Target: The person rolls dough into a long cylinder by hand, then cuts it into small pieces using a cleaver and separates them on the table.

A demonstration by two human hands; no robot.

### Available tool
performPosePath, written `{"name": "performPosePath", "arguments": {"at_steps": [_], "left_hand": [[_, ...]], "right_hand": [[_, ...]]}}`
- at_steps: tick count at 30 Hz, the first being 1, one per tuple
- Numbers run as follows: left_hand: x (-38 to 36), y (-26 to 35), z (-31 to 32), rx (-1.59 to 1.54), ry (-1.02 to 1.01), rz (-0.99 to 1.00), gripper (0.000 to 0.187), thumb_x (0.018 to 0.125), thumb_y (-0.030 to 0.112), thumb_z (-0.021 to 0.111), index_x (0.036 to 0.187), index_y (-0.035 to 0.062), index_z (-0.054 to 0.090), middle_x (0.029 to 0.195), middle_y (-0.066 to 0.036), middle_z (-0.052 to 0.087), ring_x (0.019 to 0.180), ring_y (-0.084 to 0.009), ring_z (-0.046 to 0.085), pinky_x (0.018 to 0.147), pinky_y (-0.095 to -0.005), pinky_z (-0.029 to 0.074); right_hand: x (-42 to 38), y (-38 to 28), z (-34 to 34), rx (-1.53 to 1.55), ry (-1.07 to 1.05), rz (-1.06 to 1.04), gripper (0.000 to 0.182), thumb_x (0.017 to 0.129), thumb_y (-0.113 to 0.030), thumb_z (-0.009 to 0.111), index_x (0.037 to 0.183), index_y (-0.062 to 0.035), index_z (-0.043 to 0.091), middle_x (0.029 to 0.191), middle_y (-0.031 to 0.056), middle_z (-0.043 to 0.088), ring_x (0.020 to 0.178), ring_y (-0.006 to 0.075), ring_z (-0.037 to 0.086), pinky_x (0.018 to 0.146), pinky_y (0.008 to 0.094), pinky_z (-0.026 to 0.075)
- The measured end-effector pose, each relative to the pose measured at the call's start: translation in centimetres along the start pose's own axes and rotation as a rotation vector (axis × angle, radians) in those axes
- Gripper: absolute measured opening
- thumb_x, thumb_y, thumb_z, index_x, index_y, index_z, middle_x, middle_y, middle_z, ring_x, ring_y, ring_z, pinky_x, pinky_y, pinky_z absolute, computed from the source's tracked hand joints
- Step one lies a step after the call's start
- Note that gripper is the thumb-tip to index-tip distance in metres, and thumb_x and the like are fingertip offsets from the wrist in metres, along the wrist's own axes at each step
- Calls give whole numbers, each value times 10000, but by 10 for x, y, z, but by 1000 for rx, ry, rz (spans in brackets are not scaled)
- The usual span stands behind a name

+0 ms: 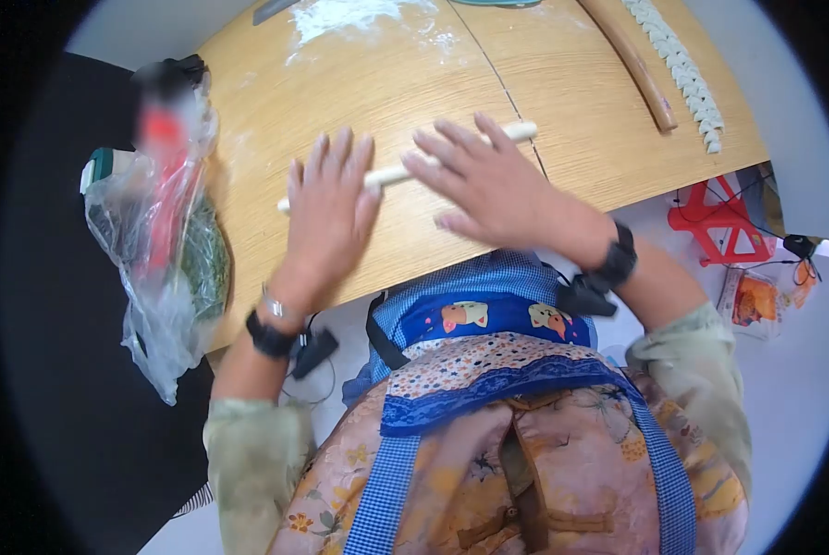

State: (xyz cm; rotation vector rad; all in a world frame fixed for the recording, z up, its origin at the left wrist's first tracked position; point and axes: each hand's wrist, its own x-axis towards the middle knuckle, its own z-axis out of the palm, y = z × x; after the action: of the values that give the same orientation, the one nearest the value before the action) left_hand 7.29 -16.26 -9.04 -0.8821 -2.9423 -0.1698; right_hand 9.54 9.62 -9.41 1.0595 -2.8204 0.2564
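Slantwise, the dough strip (391, 175) runs from near left to far right beneath the flat, open left hand (331, 220) and equally open right hand (505, 192).

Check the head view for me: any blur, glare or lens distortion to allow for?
Head view: left hand and right hand look soft, probably motion blur; the lens apparently bows the table edges, and corners go black; plastic bag shows glints, with a smeared patch near its top; flour looks washed out.
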Motion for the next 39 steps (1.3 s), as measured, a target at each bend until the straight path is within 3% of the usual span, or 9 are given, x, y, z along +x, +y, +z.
{"name": "performPosePath", "arguments": {"at_steps": [11, 18, 21, 23, 26, 29, 31, 33, 39], "left_hand": [[65, -39, 11, -7, 102, -122, 580, 1015, 379, 492, 1501, 71, 422, 1534, -215, 425, 1434, -418, 359, 1159, -598, 266], [10, -79, -10, -273, 200, 106, 342, 887, 128, 675, 1196, 1, 602, 1343, -236, 568, 1255, -418, 519, 1062, -452, 424], [4, -80, -14, -243, 214, 79, 211, 932, 112, 648, 1108, 5, 601, 1111, -145, 646, 1013, -291, 626, 877, -368, 508], [0, -75, -25, -933, 83, -266, 112, 984, 106, 612, 1060, 25, 600, 878, -5, 590, 747, -105, 555, 657, -249, 457], [-3, -73, -42, -1162, 149, -194, 109, 1014, 128, 590, 1070, 36, 601, 799, 66, 527, 667, -11, 463, 574, -187, 369], [-3, -87, -29, -1030, 13, -239, 129, 1006, 138, 597, 1062, 27, 631, 836, 42, 562, 674, -33, 475, 583, -208, 385], [4, -85, -25, -852, -88, -268, 149, 1007, 145, 596, 1064, 16, 644, 859, 21, 592, 694, -45, 508, 600, -218, 415], [15, -74, -16, -654, 226, -246, 183, 996, 148, 601, 1078, -2, 666, 956, -83, 666, 817, -160, 626, 726, -287, 500], [79, -35, 3, -167, 380, 16, 402, 1029, 270, 536, 1326, 0, 565, 1277, -218, 604, 1221, -378, 554, 1047, -410, 422]], "right_hand": [[50, 39, 16, 2, 192, 16, 577, 978, -387, 557, 1461, -79, 488, 1504, 171, 475, 1424, 343, 405, 1174, 546, 296], [-5, 81, -14, 188, 282, 146, 215, 908, -174, 649, 1056, -26, 598, 1142, 151, 603, 1086, 319, 558, 935, 435, 457], [-7, 73, -34, 443, 308, 241, 159, 930, -173, 632, 986, -26, 614, 884, 106, 617, 838, 253, 585, 748, 391, 477], [-8, 71, -47, 707, 195, 374, 153, 944, -177, 623, 979, -28, 630, 800, 95, 604, 752, 229, 579, 680, 364, 467], [-19, 88, -52, 973, 276, 373, 178, 966, -179, 617, 998, -7, 647, 743, 11, 510, 732, 118, 496, 660, 270, 405], [-27, 98, -54, 1016, 179, 460, 215, 969, -209, 612, 1018, -7, 664, 756, 25, 535, 729, 122, 499, 662, 276, 412], [-25, 101, -47, 504, 164, 477, 242, 972, -246, 601, 1024, -27, 689, 824, 105, 658, 751, 270, 612, 695, 390, 480], [-15, 102, -37, 302, 283, 403, 266, 973, -265, 596, 1054, -30, 692, 908, 120, 676, 842, 297, 624, 756, 413, 488], [53, 82, -4, 57, 396, 159, 469, 1007, -395, 496, 1307, -56, 620, 1288, 185, 621, 1247, 352, 543, 1049, 515, 410]]}}
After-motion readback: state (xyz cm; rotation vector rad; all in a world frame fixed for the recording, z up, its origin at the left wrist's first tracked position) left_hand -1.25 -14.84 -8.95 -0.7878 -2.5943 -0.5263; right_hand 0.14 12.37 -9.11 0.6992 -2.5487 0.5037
